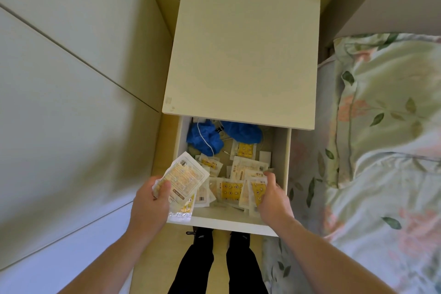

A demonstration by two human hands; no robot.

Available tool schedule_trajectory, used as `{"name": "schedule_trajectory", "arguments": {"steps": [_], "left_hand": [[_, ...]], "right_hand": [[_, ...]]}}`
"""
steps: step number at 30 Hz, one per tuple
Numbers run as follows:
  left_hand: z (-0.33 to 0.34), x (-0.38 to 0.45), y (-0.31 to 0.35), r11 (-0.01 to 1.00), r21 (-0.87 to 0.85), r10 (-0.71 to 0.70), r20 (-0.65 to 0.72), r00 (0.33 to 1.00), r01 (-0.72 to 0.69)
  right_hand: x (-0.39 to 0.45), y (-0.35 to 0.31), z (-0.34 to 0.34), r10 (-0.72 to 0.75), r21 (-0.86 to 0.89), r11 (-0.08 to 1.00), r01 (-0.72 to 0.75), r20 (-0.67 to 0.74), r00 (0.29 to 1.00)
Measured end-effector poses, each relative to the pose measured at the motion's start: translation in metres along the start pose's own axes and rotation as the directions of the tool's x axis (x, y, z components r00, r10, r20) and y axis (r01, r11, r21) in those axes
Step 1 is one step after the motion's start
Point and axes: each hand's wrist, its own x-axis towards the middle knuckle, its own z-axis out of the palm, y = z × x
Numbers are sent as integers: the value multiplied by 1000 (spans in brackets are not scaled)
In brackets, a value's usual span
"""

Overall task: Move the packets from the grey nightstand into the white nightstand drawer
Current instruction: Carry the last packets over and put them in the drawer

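The white nightstand (241, 43) stands below me with its drawer (229, 222) pulled open. Several white and yellow packets (230, 190) lie loose inside the drawer. My left hand (150, 205) grips a small stack of packets (185, 176) over the drawer's front left corner. My right hand (272, 198) reaches into the drawer at its right side and holds packets (255, 193) standing upright against the front wall. The grey nightstand is out of view.
Blue cloth items (207, 137) and a thin white cable (205, 138) lie at the back of the drawer. A bed with floral bedding (381, 150) lies to the right. White cabinet panels (71, 79) run along the left. My feet (219, 236) stand just below the drawer front.
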Motion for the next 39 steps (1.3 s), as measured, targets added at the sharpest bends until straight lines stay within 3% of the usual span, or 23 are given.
{"name": "schedule_trajectory", "arguments": {"steps": [6,10,16,20,23,26,28,29,32,35,39], "left_hand": [[6,-3,5,999,-28,26,8,1000,-26],[7,-6,9,998,-31,48,12,999,-48],[4,-8,9,998,-47,52,8,999,-51],[2,-7,9,998,-49,49,5,999,-48],[1,-9,12,996,-93,19,18,1000,-18],[4,-15,22,978,-209,-3,73,997,19],[10,-21,31,960,-273,-17,157,987,60],[15,-24,36,947,-308,-29,210,977,95],[28,-28,44,917,-353,-51,357,933,185],[37,-26,45,925,-305,-83,417,905,225],[40,-18,41,978,-188,-36,273,961,90]], "right_hand": [[0,8,7,-176,-420,893,163,9,984],[2,4,7,-174,-492,855,163,24,984],[0,7,6,-196,-697,682,222,119,973],[1,13,4,-228,-676,690,257,134,964],[1,6,2,-265,-499,822,275,92,960],[-11,-22,-5,-187,59,982,182,101,977],[-23,-46,-10,-141,480,877,5,248,959],[-28,-54,-13,-146,595,800,-77,318,937],[-37,-61,-22,-191,699,697,-160,396,898],[-35,-51,-25,-170,634,761,-136,398,901],[-20,-30,-30,-63,491,866,-93,293,954]]}}
